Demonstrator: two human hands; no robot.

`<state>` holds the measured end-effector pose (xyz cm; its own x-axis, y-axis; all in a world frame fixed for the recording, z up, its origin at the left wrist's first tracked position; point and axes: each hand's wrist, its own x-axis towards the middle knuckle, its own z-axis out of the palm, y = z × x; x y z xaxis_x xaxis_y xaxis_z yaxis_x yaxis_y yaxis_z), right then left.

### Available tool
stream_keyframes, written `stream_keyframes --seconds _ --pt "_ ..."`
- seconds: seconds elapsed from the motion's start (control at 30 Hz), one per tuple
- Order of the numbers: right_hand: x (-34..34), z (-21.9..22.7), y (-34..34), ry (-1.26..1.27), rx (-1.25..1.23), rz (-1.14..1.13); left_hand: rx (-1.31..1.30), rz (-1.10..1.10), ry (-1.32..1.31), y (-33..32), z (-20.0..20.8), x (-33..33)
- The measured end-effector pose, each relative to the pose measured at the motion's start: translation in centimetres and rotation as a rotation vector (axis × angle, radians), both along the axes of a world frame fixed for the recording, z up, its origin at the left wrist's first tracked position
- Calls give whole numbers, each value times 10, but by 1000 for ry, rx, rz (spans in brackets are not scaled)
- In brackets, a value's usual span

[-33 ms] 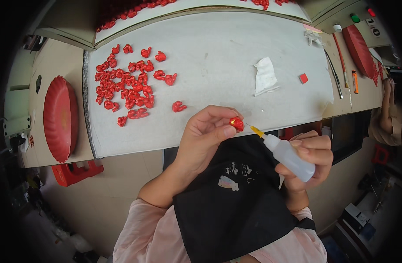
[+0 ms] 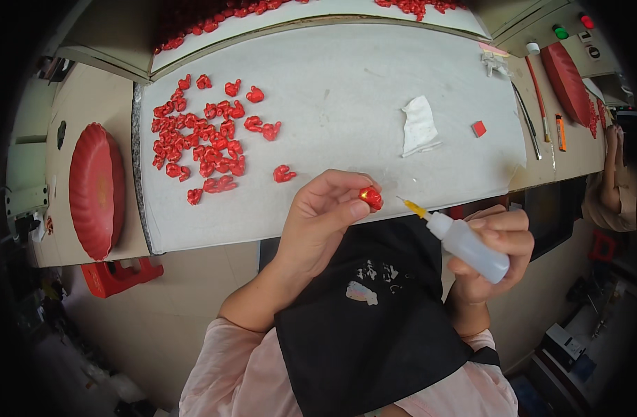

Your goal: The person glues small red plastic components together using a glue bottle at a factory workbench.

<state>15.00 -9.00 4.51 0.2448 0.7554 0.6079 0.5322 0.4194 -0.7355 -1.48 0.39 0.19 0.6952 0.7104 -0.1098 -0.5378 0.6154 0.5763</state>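
Between the thumb and fingers of my left hand [image 2: 325,215] is a small glossy red figurine [image 2: 370,198] with a gold patch. My right hand [image 2: 495,243] grips a translucent white squeeze bottle [image 2: 474,251], tilted with its yellow needle tip [image 2: 414,207] pointing up and left toward the figurine. A short gap separates needle and figurine. Many similar red figurines [image 2: 200,139] lie grouped on the left of the white work surface [image 2: 332,104]. One lone figurine [image 2: 284,174] rests just left of my left hand.
A crumpled white tissue [image 2: 419,125] and a small red block [image 2: 479,128] lie on the sheet. Red scalloped trays stand at the left [image 2: 96,191] and far right [image 2: 566,83]. Brushes [image 2: 539,97] and an orange tool [image 2: 561,132] lie at right. More red pieces line the back shelf [image 2: 228,10].
My right hand has drawn the bottle slightly right, widening the gap between needle and figurine. The figurine in my left hand has shifted a little left and turned, showing more gold.
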Motion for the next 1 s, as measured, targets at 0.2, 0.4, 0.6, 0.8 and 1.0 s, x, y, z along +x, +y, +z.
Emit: stream_keyframes --seconds 0.2,0.4,0.6,0.8,1.0 --pt "41 10 69 198 -294 36 -118 45 -94 12 -4 -11" --pt "89 -22 209 -259 -342 -70 -138 29 -113 16 -2 -18" --pt "94 -19 287 -592 -317 -176 -137 28 -50 23 0 -22" --pt "74 -4 297 -637 -696 -162 -162 21 -34 26 -1 -24" --pt "80 8 256 -369 -528 -53 -144 14 -56 26 1 -24"
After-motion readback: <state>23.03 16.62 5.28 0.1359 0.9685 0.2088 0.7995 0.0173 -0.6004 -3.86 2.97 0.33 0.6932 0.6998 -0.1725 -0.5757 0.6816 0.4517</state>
